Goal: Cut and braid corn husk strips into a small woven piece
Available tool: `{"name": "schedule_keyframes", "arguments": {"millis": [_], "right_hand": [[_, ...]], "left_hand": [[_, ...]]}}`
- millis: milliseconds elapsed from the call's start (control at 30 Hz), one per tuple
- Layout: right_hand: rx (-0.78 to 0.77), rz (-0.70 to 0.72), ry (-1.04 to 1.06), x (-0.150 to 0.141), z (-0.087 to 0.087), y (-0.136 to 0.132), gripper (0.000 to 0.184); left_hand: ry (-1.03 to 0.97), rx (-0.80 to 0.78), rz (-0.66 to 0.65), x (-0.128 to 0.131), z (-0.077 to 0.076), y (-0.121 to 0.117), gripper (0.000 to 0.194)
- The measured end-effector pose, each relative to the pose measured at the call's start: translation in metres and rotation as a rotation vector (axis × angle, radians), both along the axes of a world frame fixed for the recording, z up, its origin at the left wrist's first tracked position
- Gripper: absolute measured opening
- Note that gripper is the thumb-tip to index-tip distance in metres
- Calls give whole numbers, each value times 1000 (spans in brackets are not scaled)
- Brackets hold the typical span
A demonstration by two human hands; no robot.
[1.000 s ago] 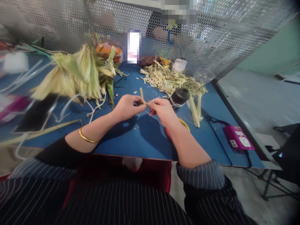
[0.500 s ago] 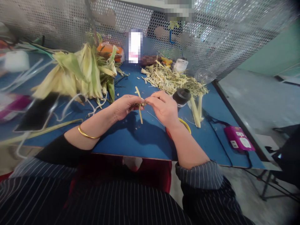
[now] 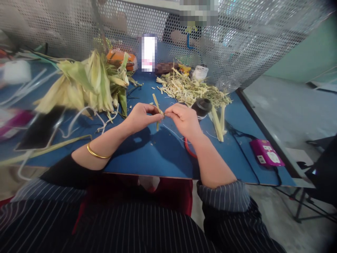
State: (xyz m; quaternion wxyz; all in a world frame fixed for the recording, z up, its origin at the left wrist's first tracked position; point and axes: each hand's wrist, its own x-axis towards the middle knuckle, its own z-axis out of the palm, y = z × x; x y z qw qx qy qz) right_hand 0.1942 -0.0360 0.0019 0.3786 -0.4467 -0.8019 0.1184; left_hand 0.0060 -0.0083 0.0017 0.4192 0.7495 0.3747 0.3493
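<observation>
Over the middle of the blue table (image 3: 163,161), my left hand (image 3: 139,117) pinches a narrow, pale strip of corn husk (image 3: 155,101) between thumb and fingers. The strip stands out above and below the fingertips. My right hand (image 3: 184,120) is closed in a pinch just beside it, its fingertips meeting the left ones at a small bit of the husk. Exactly what sits between the right fingertips is too small to make out. Close behind the right hand stands a black cone of thread (image 3: 202,106). A red loop handle (image 3: 189,148) shows partly under the right wrist.
Whole corn husks (image 3: 97,79) are heaped on the left, near a dark phone (image 3: 42,128) and white cord. A pile of husk scraps (image 3: 181,86) lies behind the thread cone. On the right sits a purple power socket (image 3: 267,153) with cables. Perforated mesh (image 3: 147,17) borders the back.
My left hand has turned, its thumb now stretched across the husk strip, and less of the strip shows below the fingers. My right hand stays pinched beside it. The view has shifted slightly.
</observation>
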Motion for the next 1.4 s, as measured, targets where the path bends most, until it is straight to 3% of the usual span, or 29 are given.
{"name": "schedule_keyframes", "arguments": {"millis": [167, 233, 367, 467, 567, 667, 700, 767, 833, 1000, 1100, 1167, 1300, 1400], "right_hand": [[-294, -83, 278, -5, -7, 0, 18], [-416, -113, 411, -7, -12, 1, 20], [-657, -109, 658, -12, -18, 4, 25], [-735, -65, 741, -14, -17, 5, 25], [-571, -96, 538, -9, -8, 2, 26], [-312, -235, -15, 1, 4, -5, 19], [-291, -269, -215, 3, 7, -7, 18], [-345, -289, -531, 5, 10, -11, 16], [-431, -300, -715, 4, 8, -13, 13], [-469, -297, -794, -1, -7, -8, 12], [-385, -274, -657, 1, -13, -4, 10], [-376, -262, -434, 2, -13, -3, 7], [-671, -125, 248, -3, -6, -4, 10], [-817, -74, 529, -8, 0, -7, 10]], "left_hand": [[189, 371, 207, 5, -9, -2, 18], [247, 479, 235, 7, -11, -3, 16], [274, 485, 238, 9, -11, -6, 15], [194, 342, 268, 8, -12, -5, 18], [41, 78, 307, 5, -12, -3, 23], [-126, -119, 329, 3, -12, 2, 22], [-181, -160, 335, 3, -12, 4, 21], [-283, -240, 347, 3, -12, 6, 17], [-358, -329, 338, 4, -13, 8, 15], [-384, -476, 269, 4, -14, 5, 19], [-361, -486, 222, 2, -11, 3, 20], [-359, -485, 201, 1, -9, 2, 22], [-351, -478, 148, 1, -5, 0, 23], [-326, -469, 92, 3, -4, -2, 26]]}}
